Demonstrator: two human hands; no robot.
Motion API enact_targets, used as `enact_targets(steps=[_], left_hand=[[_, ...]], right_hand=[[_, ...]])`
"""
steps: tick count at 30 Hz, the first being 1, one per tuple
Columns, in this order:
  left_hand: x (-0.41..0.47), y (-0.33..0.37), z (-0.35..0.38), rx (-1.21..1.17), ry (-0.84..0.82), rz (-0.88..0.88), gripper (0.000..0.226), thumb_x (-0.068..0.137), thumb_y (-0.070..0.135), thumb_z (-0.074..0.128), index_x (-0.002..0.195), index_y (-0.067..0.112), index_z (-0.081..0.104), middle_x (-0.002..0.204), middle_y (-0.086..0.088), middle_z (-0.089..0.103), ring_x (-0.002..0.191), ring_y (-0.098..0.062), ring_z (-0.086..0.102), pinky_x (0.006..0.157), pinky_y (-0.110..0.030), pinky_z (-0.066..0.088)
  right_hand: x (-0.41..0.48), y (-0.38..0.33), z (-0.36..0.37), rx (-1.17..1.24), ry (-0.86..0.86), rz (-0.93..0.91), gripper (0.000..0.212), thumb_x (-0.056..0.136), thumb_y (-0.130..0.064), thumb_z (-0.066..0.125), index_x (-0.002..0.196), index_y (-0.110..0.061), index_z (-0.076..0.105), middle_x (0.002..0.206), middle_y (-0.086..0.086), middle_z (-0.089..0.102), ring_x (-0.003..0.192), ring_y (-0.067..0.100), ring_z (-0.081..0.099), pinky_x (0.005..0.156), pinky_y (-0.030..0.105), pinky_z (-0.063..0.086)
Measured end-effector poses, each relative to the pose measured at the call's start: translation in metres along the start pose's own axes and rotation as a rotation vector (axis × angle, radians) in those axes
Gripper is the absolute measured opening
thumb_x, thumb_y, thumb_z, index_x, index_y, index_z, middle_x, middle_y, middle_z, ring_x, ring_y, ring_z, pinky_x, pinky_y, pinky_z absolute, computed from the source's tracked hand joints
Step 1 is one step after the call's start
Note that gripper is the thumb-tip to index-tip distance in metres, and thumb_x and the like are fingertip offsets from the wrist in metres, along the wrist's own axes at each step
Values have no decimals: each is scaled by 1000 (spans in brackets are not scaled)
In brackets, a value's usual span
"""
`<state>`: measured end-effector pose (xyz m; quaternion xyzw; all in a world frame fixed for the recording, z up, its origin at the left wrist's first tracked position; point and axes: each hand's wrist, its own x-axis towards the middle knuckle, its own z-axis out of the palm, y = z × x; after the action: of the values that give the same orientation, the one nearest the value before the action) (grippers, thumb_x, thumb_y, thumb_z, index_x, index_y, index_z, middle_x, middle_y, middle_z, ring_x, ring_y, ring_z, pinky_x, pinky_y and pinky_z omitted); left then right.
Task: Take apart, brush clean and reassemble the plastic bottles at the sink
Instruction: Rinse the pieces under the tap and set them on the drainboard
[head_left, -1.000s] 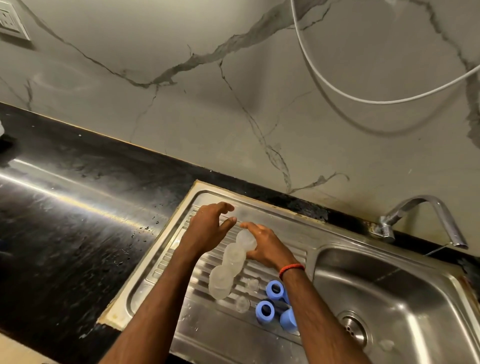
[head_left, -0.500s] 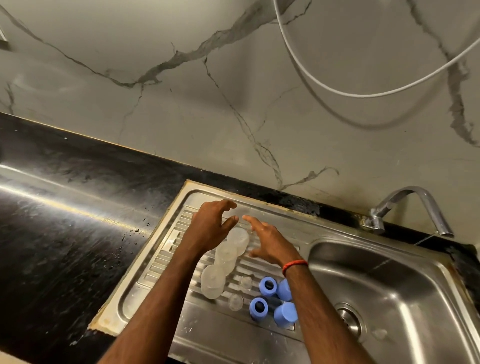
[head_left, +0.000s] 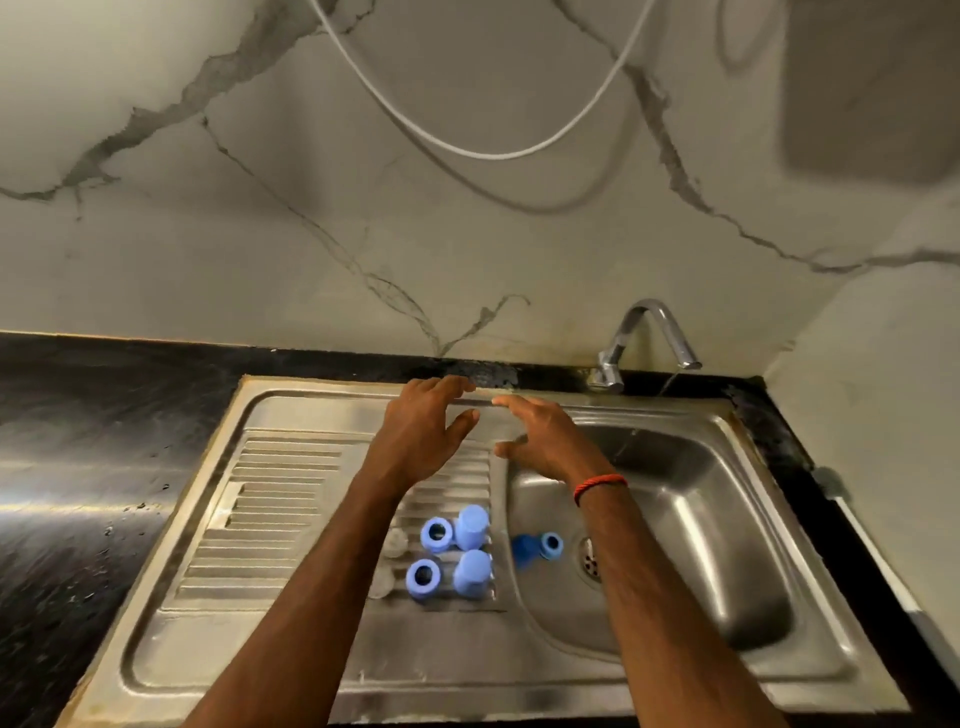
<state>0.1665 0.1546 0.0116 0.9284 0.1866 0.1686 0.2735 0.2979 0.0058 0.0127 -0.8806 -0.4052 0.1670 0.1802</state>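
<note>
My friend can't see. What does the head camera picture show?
A person's open left hand and right hand hover over a stainless steel sink, holding nothing. Four blue plastic bottle parts sit on its ridged drainboard; another lies in the basin.

There were two blue rings (head_left: 436, 533), two blue caps (head_left: 471, 526) and two small clear discs (head_left: 396, 540) on the drainboard (head_left: 280, 493), one tap (head_left: 644, 332), one white cable (head_left: 483, 153), one red wristband (head_left: 600, 483).
</note>
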Motion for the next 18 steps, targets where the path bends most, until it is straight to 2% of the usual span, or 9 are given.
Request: enact_targets(steps=[3, 7, 13, 18], left_hand=[[8, 23, 18, -23, -51, 34, 41, 97, 43, 61, 136, 29, 55, 137, 0, 61, 132, -22, 46, 106, -43, 43], [15, 50, 42, -25, -100, 80, 40, 98, 41, 61, 136, 28, 55, 139, 0, 59, 133, -23, 45, 107, -45, 41], [22, 85, 84, -9, -159, 96, 41, 96, 42, 62, 135, 29, 56, 134, 0, 61, 127, -24, 49, 102, -46, 46], [26, 106, 120, 21, -232, 99, 44, 95, 44, 60, 134, 26, 55, 131, -1, 62, 121, -23, 55, 99, -46, 50]], right_hand=[[-18, 25, -16, 18, 24, 40, 65, 86, -34, 74, 144, -36, 43, 145, 8, 47, 135, 25, 41, 108, 44, 42], [-37, 61, -34, 25, 28, 66, 62, 87, -34, 74, 143, -28, 48, 147, 6, 46, 137, 25, 38, 109, 41, 36], [-58, 116, -49, 58, 7, 124, 55, 86, -34, 75, 137, -22, 56, 138, 6, 54, 127, 23, 49, 106, 38, 42], [-68, 158, -48, 65, -26, 129, 48, 87, -29, 75, 132, -18, 60, 132, 6, 61, 121, 20, 55, 95, 25, 39]])
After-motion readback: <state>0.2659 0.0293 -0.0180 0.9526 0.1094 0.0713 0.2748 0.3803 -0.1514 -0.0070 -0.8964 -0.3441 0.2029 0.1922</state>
